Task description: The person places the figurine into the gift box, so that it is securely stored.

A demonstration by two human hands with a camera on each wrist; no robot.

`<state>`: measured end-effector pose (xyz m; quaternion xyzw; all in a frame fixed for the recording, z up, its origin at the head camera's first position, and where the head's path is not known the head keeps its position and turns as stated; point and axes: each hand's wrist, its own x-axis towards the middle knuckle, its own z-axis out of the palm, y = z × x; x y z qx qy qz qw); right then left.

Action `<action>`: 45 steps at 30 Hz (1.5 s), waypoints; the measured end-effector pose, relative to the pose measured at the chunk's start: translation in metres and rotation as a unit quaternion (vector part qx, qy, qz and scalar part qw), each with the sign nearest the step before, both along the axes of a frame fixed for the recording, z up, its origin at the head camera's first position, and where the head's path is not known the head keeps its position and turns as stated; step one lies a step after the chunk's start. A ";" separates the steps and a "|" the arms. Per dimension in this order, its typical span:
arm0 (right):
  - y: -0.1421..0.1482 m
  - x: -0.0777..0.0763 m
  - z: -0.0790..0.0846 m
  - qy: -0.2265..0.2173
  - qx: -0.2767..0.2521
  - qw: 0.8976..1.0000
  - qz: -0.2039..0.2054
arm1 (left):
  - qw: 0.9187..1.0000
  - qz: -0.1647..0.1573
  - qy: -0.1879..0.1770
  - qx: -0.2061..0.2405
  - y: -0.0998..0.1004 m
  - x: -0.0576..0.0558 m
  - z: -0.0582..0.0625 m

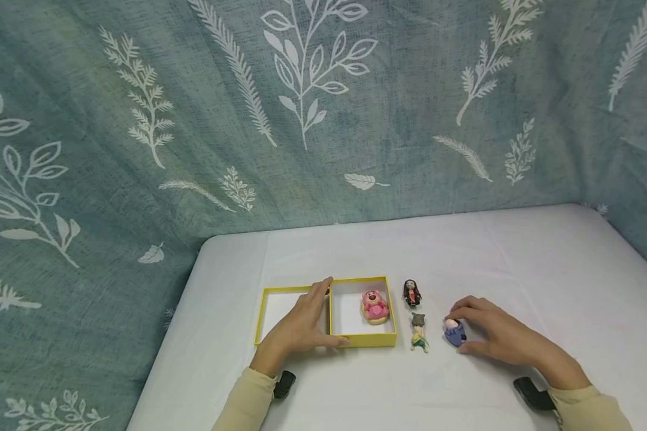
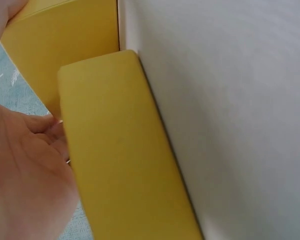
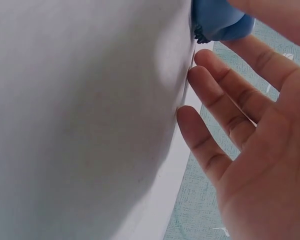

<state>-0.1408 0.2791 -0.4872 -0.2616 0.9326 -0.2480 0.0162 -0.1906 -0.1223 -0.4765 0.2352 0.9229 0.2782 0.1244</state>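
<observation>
Two yellow boxes by the left hand [image 1: 300,329], a blue figure [image 1: 455,335] in the fingers of the right hand [image 1: 498,333].
The left thumb and fingers are spread wide and grip the right-hand box [image 1: 372,341] at its near and far sides; one pink bear figure [image 1: 374,309] sits inside, just right of those fingers. The left-hand box [image 1: 259,317] lies beneath and left of them; one small dark thing by the left fingertips is too hidden to tell. The right thumb and index finger pinch the blue figure at the table [image 1: 517,263], the other fingers apart. Between the two hands' fingers lie two more figures: one dark-haired figure [image 1: 411,293], and one grey-headed figure [image 1: 419,333] nearer the right fingers.
</observation>
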 end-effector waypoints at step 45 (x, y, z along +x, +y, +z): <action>-0.001 -0.001 0.000 -0.009 -0.001 1.000 -0.017 | 0.999 -0.036 0.002 -0.001 0.006 -0.011 0.011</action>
